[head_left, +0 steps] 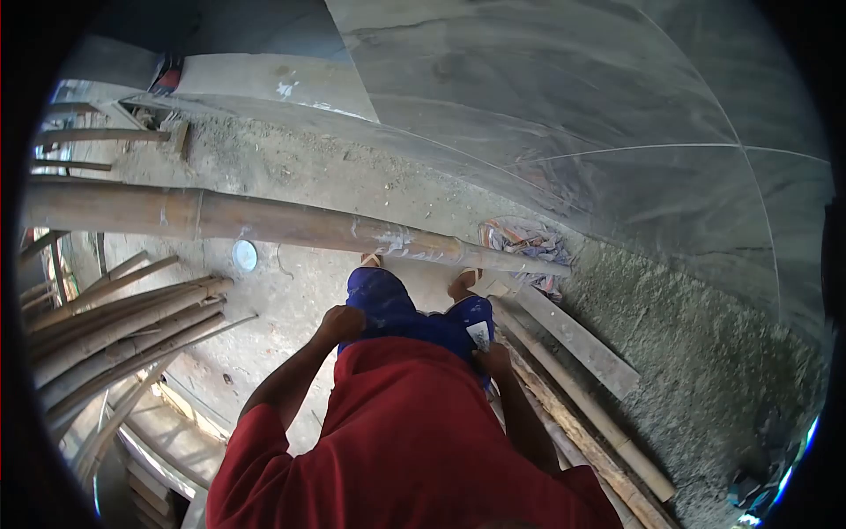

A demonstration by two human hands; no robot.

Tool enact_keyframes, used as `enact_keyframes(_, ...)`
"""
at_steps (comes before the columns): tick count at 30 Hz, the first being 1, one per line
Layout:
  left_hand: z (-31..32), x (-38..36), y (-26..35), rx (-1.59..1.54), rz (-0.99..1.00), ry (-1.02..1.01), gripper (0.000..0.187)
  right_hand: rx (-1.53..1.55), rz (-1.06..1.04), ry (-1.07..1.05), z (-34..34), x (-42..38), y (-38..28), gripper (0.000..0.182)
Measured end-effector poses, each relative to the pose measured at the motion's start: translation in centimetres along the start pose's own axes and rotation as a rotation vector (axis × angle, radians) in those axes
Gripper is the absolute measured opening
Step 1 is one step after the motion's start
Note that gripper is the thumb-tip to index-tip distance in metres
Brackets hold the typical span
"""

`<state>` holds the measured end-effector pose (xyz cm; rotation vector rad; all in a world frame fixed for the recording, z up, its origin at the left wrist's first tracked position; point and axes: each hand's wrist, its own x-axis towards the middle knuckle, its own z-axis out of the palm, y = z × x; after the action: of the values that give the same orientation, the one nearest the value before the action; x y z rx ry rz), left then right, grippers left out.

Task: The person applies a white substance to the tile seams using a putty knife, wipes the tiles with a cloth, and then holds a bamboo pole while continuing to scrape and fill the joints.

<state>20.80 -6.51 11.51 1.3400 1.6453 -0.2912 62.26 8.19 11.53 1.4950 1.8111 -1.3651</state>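
Blue shorts (385, 300) are flanked by the left hand (342, 324) and right hand (494, 360), both curled; whether fabric is pinched cannot be told. The far side is crossed by a thick, jointed pole (273, 220). Rough slats (132, 331) are piled left; a flat board (577, 341) is laid right.

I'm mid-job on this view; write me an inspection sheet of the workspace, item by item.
Surface: rough grey floor, dusty, pale marks.
Job's things: blue shorts, a hand at each side; thick bamboo pole crossing ahead of the feet.
Clutter: stacked bamboo strips to the left; flat board and long poles to the right; crumpled sheeting by the pole's far end; round pale disc.
Grippers: bare left hand and right hand; grip of the fingers unclear.
Cables: none identifiable; thin strand near the disc, kind unclear.
Surroundings: large grey slabs beyond the floor.
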Motion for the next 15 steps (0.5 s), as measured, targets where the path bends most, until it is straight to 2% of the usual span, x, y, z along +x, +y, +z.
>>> enact_keyframes(1,0.2,0.0,-2.5,0.099,0.129,-0.107,0.018,-0.121,-0.028,-0.018,2.3,0.0,0.3,0.042)
enact_keyframes(3,-1.3,-1.2,-6.2,-0.107,0.275,-0.167,0.020,-0.193,0.038,-0.071,4.2,-1.4,-2.3,0.041)
enact_keyframes(5,-3.3,-2.2,-7.4,-0.169,0.273,-0.213,0.015,-0.193,0.036,-0.246,4.7,-2.9,-5.3,0.040)
enact_keyframes(6,-3.6,-2.3,-8.0,-0.280,0.264,-0.237,0.017,0.278,0.081,-0.397,3.2,-4.9,-7.1,0.038)
enact_keyframes(7,-4.2,-2.2,-8.3,-0.393,0.252,-0.263,0.020,0.294,0.074,-0.382,2.7,-6.3,-9.2,0.038)
enact_keyframes(8,-7.6,-2.9,-5.6,-0.876,-0.011,-0.372,0.029,0.477,0.146,-0.445,2.5,-7.6,-11.1,0.039)
enact_keyframes(9,-8.9,-2.9,-4.5,-0.854,-0.005,-0.376,0.029,0.664,0.217,-0.508,3.0,-8.3,-11.8,0.039)
enact_keyframes(10,-9.7,-2.7,-3.8,-1.331,0.096,-0.201,0.044,0.681,0.210,-0.495,4.3,-8.0,-11.0,0.039)
enact_keyframes(11,-10.0,-2.2,-3.4,-1.800,0.206,0.003,0.058,0.507,0.083,-0.472,6.2,-7.1,-9.4,0.042)
enact_keyframes(12,-9.9,-1.0,-3.3,-1.683,0.334,0.154,0.065,0.325,-0.049,-0.441,8.7,-5.3,-6.8,0.046)
enact_keyframes(13,-9.7,0.3,-3.4,-1.551,0.463,0.307,0.073,0.447,-0.154,-0.317,16.0,-2.2,-0.3,0.041)
enact_keyframes(14,-9.3,1.4,-4.1,-1.459,0.614,0.315,0.078,0.200,-0.107,-0.325,14.6,-0.5,-2.1,0.036)
enact_keyframes(15,-12.4,1.1,-1.7,-1.317,0.422,0.274,0.081,-0.039,-0.057,-0.320,13.3,1.2,-4.1,0.032)
